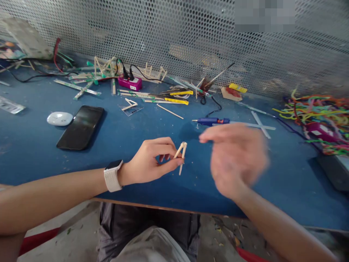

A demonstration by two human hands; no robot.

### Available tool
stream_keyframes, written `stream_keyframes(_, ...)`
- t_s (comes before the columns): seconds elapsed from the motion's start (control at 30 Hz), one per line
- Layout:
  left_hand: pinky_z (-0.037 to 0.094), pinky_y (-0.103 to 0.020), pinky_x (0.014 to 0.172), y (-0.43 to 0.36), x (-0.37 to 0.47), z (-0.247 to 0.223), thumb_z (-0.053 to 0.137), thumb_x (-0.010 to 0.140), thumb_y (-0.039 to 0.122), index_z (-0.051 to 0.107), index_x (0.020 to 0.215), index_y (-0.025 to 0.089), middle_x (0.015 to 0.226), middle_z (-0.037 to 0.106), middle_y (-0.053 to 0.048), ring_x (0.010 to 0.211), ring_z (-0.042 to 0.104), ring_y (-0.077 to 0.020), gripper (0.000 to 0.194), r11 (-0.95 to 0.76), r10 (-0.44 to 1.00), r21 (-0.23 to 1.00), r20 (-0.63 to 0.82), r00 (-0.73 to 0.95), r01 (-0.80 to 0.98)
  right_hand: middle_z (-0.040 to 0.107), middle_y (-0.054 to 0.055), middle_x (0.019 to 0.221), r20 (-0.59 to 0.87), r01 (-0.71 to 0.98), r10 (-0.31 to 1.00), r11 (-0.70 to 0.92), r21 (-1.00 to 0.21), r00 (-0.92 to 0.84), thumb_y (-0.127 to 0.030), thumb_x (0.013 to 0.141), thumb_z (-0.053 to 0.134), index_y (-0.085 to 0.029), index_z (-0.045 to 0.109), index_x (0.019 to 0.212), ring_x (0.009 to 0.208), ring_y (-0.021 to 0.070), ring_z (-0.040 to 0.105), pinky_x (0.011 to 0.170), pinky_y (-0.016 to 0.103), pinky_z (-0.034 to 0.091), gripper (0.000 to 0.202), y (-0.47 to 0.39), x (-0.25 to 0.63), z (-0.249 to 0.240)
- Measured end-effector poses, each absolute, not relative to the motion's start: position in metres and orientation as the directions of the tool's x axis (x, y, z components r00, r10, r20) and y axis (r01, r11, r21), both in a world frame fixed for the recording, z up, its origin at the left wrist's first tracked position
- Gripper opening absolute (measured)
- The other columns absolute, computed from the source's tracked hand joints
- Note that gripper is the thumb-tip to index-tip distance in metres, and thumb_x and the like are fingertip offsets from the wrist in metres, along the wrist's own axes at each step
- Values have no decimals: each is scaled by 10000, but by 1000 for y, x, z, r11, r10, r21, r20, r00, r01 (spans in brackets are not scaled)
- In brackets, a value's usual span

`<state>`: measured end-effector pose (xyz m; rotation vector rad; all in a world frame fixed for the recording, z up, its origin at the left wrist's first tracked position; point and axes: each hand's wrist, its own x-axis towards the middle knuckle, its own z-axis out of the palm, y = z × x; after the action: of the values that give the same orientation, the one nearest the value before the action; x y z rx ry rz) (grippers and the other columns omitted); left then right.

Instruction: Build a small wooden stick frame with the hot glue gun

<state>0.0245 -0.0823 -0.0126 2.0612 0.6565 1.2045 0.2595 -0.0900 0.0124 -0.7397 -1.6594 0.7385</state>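
My left hand [152, 160], with a watch on its wrist, pinches a small V-shaped piece of joined wooden sticks [183, 146] between thumb and fingers, its joint pointing up. Off to the right, my right hand [238, 158] is raised over the table and smeared by motion; whether its fingers hold anything is too blurred to tell. Just beyond it lies a blue glue gun [212, 121] with its tip toward the left. A single thin stick [170, 111] rests on the table left of the gun. Another joined stick piece [130, 104] sits on a clear sheet.
On the blue table [131, 133] are a black phone [81, 127] and a white case [59, 118] at left. Toward the mesh panel lie a purple power socket [130, 83], yellow cutters [176, 100] and stick frames [103, 67]. Colourful pipe cleaners [324, 112] are at right.
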Motion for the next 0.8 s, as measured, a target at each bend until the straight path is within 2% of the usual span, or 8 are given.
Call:
stream_keyframes(0.07,535,-175,642,-81,25,-11,778,1092,253,778,859,168,842,739,-15,698,649,-88,248,-603,740,791,505,444,105,774,51,1146,519,-50,830,521,-852,-204,-453,1035,861,-304,776,1292,986,191,761,886,329,675,309,-78,253,-4)
stream_keyframes(0.13,530,-176,623,-80,26,-11,764,1100,285,794,879,164,841,739,-22,691,635,-92,254,-538,783,834,443,437,119,776,20,1044,401,-176,873,364,-915,-278,-446,996,908,-291,782,1264,879,162,758,810,305,668,334,-69,247,-20)
stream_keyframes(0.23,525,-183,619,-79,27,-12,743,1102,293,814,915,163,859,753,-35,705,645,-103,238,-448,829,883,352,435,139,781,9,978,277,-189,909,227,-956,-313,-426,948,962,-254,794,1155,864,144,756,818,286,660,317,-67,244,-34)
stream_keyframes(0.3,515,-183,613,-79,27,-14,744,1097,299,816,911,164,852,747,-33,705,639,-103,240,-401,848,904,305,433,148,780,2,951,246,-172,917,200,-964,-313,-390,953,960,-244,805,1087,850,131,749,814,270,654,252,-72,245,-36)
stream_keyframes(0.43,508,-182,611,-82,29,-16,765,1082,347,835,911,176,868,751,-36,714,633,-102,252,-281,873,952,200,445,124,797,-5,980,275,-181,906,226,-957,-323,-328,981,933,-251,834,1101,880,116,764,829,246,656,173,-80,247,-31)
stream_keyframes(0.57,508,-178,613,-85,30,-18,769,1060,353,810,860,162,833,699,-28,704,600,-97,280,-180,862,979,109,495,98,805,-5,936,248,-173,906,198,-965,-345,-335,996,915,-236,823,1003,838,121,759,790,255,659,135,-79,245,-30)
stream_keyframes(0.8,531,-163,614,-84,30,-20,791,1023,334,777,828,156,852,691,-26,712,603,-94,264,-126,880,986,61,470,108,788,-20,891,181,-167,928,132,-977,-324,-281,875,1016,-239,850,925,797,113,740,760,240,657,178,-78,244,-31)
